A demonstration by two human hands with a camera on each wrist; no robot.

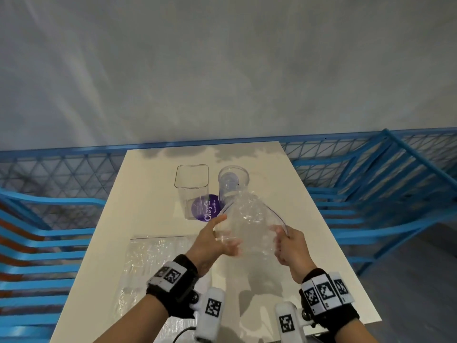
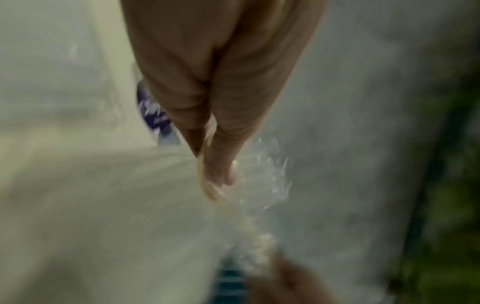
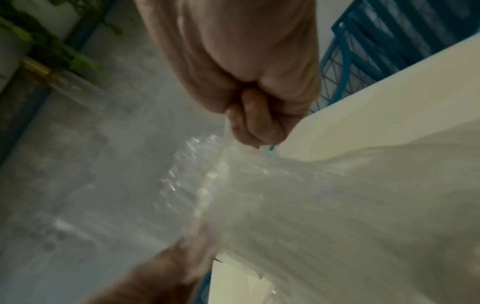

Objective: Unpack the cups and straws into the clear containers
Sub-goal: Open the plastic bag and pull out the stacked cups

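Note:
I hold a crumpled clear plastic bag (image 1: 249, 219) in the air over the white table (image 1: 309, 219) with both hands. My left hand (image 1: 217, 241) pinches its left edge, and the left wrist view shows the fingertips (image 2: 223, 174) on the film (image 2: 270, 185). My right hand (image 1: 286, 243) grips the right edge in a fist (image 3: 254, 127). The bag's far end reaches the rim of a round clear container (image 1: 233, 180), which holds bluish clear cups. An empty rectangular clear container (image 1: 191, 184) stands to its left. I see no straws.
A purple round label or disc (image 1: 205, 207) lies between the containers and my hands. Another clear plastic bag (image 1: 153, 263) lies flat at the front left of the table. Blue slatted chairs (image 1: 37, 243) flank both sides, with a blue mesh fence (image 1: 74, 167) behind.

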